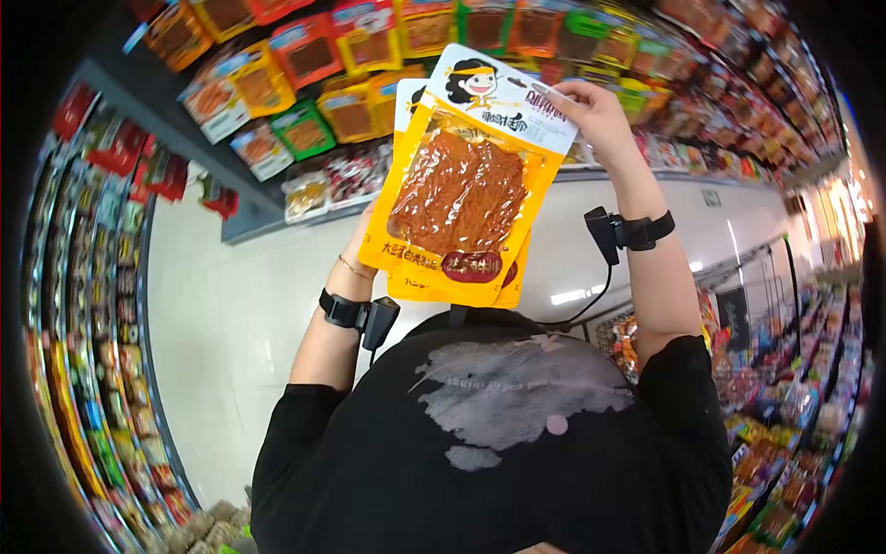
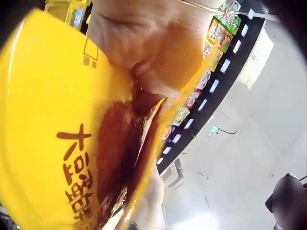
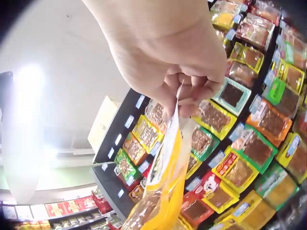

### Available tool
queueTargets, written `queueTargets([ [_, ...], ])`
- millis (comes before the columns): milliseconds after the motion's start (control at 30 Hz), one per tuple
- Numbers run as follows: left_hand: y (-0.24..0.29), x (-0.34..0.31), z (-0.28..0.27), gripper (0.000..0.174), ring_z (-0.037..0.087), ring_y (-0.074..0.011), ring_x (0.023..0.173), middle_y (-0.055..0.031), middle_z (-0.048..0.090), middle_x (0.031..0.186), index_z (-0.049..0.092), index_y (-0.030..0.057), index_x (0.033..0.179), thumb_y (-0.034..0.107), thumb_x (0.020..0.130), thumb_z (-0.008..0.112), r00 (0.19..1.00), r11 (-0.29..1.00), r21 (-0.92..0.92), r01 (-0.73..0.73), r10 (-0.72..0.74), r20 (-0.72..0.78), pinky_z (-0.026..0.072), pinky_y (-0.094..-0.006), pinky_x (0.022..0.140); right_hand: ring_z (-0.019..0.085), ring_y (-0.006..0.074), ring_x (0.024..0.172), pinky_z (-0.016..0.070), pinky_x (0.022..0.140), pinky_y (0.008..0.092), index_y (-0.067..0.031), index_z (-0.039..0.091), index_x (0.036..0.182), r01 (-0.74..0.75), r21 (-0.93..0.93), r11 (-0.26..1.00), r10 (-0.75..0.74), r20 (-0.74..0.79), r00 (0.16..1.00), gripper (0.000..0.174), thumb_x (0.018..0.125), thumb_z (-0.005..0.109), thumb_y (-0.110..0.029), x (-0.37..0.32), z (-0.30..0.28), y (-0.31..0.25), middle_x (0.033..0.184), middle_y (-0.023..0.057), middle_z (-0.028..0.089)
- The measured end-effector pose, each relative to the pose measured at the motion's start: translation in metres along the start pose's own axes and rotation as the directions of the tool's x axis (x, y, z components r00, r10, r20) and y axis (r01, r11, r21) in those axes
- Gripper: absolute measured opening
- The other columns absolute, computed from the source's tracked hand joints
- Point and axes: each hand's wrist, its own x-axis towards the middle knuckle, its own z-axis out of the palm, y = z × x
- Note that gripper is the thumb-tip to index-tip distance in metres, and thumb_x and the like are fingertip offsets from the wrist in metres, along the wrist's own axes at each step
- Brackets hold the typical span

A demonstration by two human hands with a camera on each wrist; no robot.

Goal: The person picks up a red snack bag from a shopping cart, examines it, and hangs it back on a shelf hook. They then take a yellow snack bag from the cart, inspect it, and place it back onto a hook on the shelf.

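In the head view a yellow snack packet (image 1: 461,189) with a clear window, reddish-brown slabs inside and a white cartoon header faces up before the chest. A second similar packet (image 1: 406,103) sits behind it, its edges showing at the left and bottom. My right hand (image 1: 598,118) pinches the front packet's upper right corner; the right wrist view shows thumb and curled fingers on the thin header (image 3: 163,153). At the lower left my left hand (image 1: 363,242) holds the packets from behind. Its palm (image 2: 148,57) shows in the left wrist view, while the packets hide its fingers.
Ahead stands a sloping shelf (image 1: 254,222) of bright snack packets. Another stocked shelf (image 1: 88,305) runs down the left side, with pale floor (image 1: 208,342) between. A wire cart (image 1: 738,355) is at the right, near more piled goods.
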Motion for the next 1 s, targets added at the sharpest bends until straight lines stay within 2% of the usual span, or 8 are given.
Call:
queueTargets([
  [133, -0.005, -0.053, 0.002, 0.035, 0.06, -0.0213, 0.1, -0.0127, 0.059, 0.115, 0.049, 0.0001, 0.123, 0.019, 0.094, 0.042, 0.973, 0.959, 0.199, -0.202, 0.22, -0.073, 0.05, -0.0357, 0.085, 0.054, 0.0055, 0.069, 0.0421, 0.063, 0.0202, 0.0, 0.064, 0.097, 0.09, 0.047, 0.995, -0.094, 0.094, 0.991, 0.022, 0.083, 0.066, -0.017, -0.004, 0.032, -0.019, 0.078, 0.001, 0.062],
  [267, -0.001, -0.081, -0.006, 0.033, 0.061, -0.0195, 0.096, -0.012, 0.06, 0.113, 0.051, 0.0, 0.121, 0.019, 0.094, 0.045, 0.903, 0.935, 0.164, -0.314, 0.347, -0.253, 0.0509, -0.0322, 0.082, 0.056, 0.0077, 0.071, 0.0442, 0.064, 0.0223, 0.0, 0.066, 0.094, 0.109, 0.04, 0.993, -0.115, 0.206, 0.972, 0.02, 0.082, 0.066, -0.016, 0.022, 0.072, -0.016, 0.079, 0.0036, 0.065],
  [333, -0.009, -0.097, -0.011, 0.033, 0.062, -0.0175, 0.092, -0.0104, 0.062, 0.107, 0.053, -0.0002, 0.116, 0.025, 0.095, 0.044, 0.898, 0.866, 0.403, -0.297, 0.397, -0.191, 0.0507, -0.03, 0.079, 0.056, 0.0079, 0.07, 0.0442, 0.063, 0.0229, 0.0001, 0.065, 0.093, 0.253, -0.075, 0.965, -0.224, 0.275, 0.935, 0.021, 0.082, 0.066, -0.017, 0.023, 0.077, -0.012, 0.078, 0.0034, 0.064],
  [567, -0.007, -0.111, -0.014, 0.036, 0.061, -0.0125, 0.086, -0.0078, 0.063, 0.1, 0.053, -0.0014, 0.113, 0.028, 0.094, 0.051, 0.826, 0.887, 0.366, -0.282, 0.418, -0.377, 0.0507, -0.0262, 0.074, 0.058, 0.0091, 0.071, 0.0452, 0.065, 0.024, -0.001, 0.067, 0.09, 0.22, 0.054, 0.974, -0.222, 0.432, 0.874, 0.022, 0.08, 0.068, -0.02, 0.06, 0.148, -0.001, 0.08, 0.006, 0.065],
  [833, 0.038, -0.087, -0.002, 0.03, 0.063, -0.0164, 0.09, -0.0105, 0.063, 0.105, 0.054, -0.0035, 0.111, 0.007, 0.084, 0.063, 0.722, 0.809, 0.51, -0.294, 0.537, -0.436, 0.053, -0.0306, 0.079, 0.061, 0.0147, 0.084, 0.0477, 0.074, 0.0263, -0.0048, 0.064, 0.106, 0.245, 0.193, 0.95, -0.303, 0.38, 0.874, 0.034, 0.077, 0.071, -0.021, 0.108, 0.206, 0.007, 0.095, 0.0088, 0.066],
  [900, 0.056, -0.071, -0.007, 0.03, 0.063, -0.0169, 0.09, -0.011, 0.063, 0.104, 0.054, -0.0032, 0.111, 0.004, 0.083, 0.063, 0.659, 0.78, 0.525, -0.34, 0.596, -0.459, 0.0533, -0.0308, 0.078, 0.061, 0.0166, 0.091, 0.0481, 0.076, 0.0266, -0.0022, 0.059, 0.113, 0.327, 0.166, 0.93, -0.36, 0.241, 0.902, 0.042, 0.078, 0.07, -0.022, 0.131, 0.208, 0.028, 0.107, 0.0119, 0.062],
  [967, 0.076, -0.051, -0.01, 0.031, 0.063, -0.017, 0.089, -0.0109, 0.063, 0.104, 0.055, -0.0031, 0.111, 0.002, 0.082, 0.064, 0.647, 0.766, 0.542, -0.346, 0.613, -0.454, 0.0534, -0.0309, 0.078, 0.058, 0.0193, 0.1, 0.0486, 0.079, 0.0306, -0.0008, 0.048, 0.124, 0.201, 0.253, 0.946, -0.277, 0.314, 0.908, 0.055, 0.08, 0.069, -0.026, 0.144, 0.208, 0.048, 0.117, 0.013, 0.056],
  [1000, 0.085, -0.04, -0.01, 0.031, 0.063, -0.0172, 0.089, -0.0109, 0.063, 0.103, 0.055, -0.003, 0.11, 0.001, 0.081, 0.064, 0.645, 0.758, 0.55, -0.351, 0.622, -0.444, 0.0536, -0.0311, 0.078, 0.057, 0.02, 0.103, 0.048, 0.082, 0.0322, -0.001, 0.043, 0.128, -0.054, 0.368, 0.928, -0.132, 0.462, 0.877, 0.059, 0.081, 0.068, -0.028, 0.14, 0.204, 0.048, 0.121, 0.0126, 0.054],
])
